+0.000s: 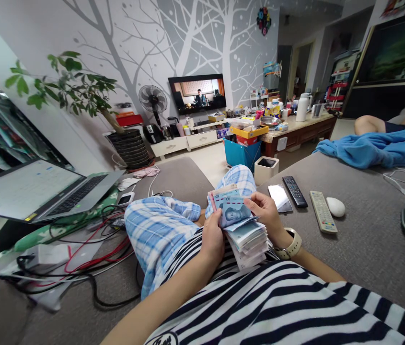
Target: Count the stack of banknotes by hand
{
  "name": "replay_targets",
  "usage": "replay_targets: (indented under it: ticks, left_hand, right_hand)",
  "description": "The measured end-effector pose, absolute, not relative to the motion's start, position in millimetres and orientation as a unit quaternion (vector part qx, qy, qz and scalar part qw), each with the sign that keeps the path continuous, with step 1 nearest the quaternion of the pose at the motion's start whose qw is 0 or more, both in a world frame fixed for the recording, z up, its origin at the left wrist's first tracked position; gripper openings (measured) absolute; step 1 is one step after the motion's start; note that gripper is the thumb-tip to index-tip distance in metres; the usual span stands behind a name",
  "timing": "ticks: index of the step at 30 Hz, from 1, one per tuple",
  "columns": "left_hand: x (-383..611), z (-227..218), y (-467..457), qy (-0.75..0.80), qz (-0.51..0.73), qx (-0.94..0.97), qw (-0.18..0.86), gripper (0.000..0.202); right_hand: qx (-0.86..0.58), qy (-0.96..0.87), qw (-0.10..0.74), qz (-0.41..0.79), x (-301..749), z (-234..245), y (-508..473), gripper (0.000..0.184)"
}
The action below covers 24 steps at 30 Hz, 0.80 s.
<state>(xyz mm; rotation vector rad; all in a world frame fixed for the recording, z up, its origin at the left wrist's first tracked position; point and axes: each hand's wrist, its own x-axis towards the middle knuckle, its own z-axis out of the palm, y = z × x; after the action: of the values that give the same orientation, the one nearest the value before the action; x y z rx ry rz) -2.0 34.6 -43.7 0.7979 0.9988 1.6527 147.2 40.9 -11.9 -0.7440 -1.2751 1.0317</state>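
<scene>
Right now, the left hand (212,242) is clamping its grip around a thick stack of banknotes (247,242) above the person's plaid trousers (159,235). The right hand (263,212) is closing its grip on the fanned upper notes from the right side, a watch (290,247) showing on that wrist. Just right of the stack, a smartphone (280,198), a black remote (295,190), a beige remote (322,211) and a white mouse (335,207) are lying on the grey sofa (367,254), while a laptop (33,189) is sitting left.

1 head-worn view, facing forward, down over hands (261,211)
</scene>
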Motion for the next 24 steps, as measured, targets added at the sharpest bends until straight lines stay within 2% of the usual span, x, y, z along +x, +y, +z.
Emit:
replay_targets:
  ticks: [12,19,24]
  left_hand:
    - [-1.1,-36.2,30.4,0.432,0.665,0.384,0.472,0.029]
    - [-5.1,-38.3,35.2,0.448,0.666,0.370,0.467,0.020]
    - [-2.1,-32.4,32.9,0.426,0.670,0.361,0.489,0.022]
  right_hand:
    - [-0.308,-0.546,0.627,0.462,146.6,-12.2,43.1,0.029]
    - [-0.281,-0.564,0.628,0.457,147.6,-7.4,37.0,0.024]
    - [-0.300,-0.582,0.620,0.432,150.3,-4.2,33.4,0.031]
